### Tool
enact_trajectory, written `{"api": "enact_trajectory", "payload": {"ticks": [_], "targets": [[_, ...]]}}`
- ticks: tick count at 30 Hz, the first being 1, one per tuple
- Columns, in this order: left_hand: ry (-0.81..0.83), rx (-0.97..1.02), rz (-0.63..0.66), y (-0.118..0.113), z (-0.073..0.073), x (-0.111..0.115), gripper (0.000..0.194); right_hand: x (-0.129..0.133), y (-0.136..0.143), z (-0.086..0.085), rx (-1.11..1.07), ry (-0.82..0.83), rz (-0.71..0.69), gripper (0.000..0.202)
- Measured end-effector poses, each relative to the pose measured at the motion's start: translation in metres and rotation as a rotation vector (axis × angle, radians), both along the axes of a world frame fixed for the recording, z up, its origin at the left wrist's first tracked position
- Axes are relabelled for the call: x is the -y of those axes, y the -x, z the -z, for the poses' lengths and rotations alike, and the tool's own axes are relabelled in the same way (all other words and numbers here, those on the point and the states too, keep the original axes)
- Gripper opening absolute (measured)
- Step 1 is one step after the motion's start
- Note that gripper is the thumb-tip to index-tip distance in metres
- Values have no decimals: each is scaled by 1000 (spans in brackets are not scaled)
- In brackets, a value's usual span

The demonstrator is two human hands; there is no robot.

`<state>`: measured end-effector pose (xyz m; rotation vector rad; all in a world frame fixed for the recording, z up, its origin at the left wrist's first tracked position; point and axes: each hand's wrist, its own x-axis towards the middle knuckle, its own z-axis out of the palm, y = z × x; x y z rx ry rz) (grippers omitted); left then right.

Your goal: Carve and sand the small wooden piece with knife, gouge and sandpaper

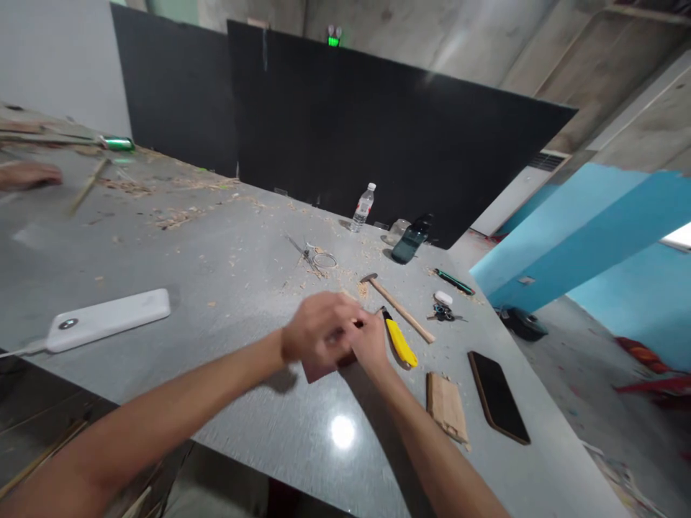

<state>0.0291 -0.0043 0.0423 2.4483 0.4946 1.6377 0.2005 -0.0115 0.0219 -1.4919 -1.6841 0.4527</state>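
My left hand (318,327) and my right hand (368,338) meet above the middle of the grey table (227,259), fingers curled toward each other and partly blurred. Below my left hand a reddish-brown flat piece (319,370) shows between the two hands; most of it is covered by the fingers. Just right of my right hand lies a yellow-handled cutter (401,344), and beyond it a hammer (402,308) with a wooden handle. A carved wooden block (447,406) rests to the right of my right forearm.
A black phone (499,397) lies at the right. Behind stand a clear bottle (362,208) and a dark bottle (411,241). A white power bank (111,320) lies left, and another person's hand (29,175) rests far left. Wood shavings (181,217) are scattered about.
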Motion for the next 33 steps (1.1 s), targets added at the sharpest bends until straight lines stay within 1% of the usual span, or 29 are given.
{"api": "enact_trajectory", "payload": {"ticks": [1,2,4,6,9,13,17,23,28,33], "targets": [[18,20,-101,15,9,-16,24,7,-3,6,21,2,6,41],[33,20,-153,28,17,-29,21,13,-6,11,39,4,5,41],[86,-25,-238,47,32,-44,16,19,-10,18,78,7,-16,40],[159,-91,-307,54,40,-51,17,21,-13,21,119,1,-37,38],[255,-203,-369,52,41,-51,18,21,-17,22,167,-11,-42,37],[318,-381,-356,44,38,-47,18,24,-22,23,215,-19,-25,36],[364,-488,-333,43,39,-43,17,25,-26,24,254,-19,1,37],[405,-555,-317,43,40,-40,20,27,-23,23,294,-20,20,38],[382,-628,-286,43,40,-40,20,30,-19,20,335,-45,29,37],[353,-645,-249,40,42,-39,20,30,-20,19,383,-53,43,37]]}}
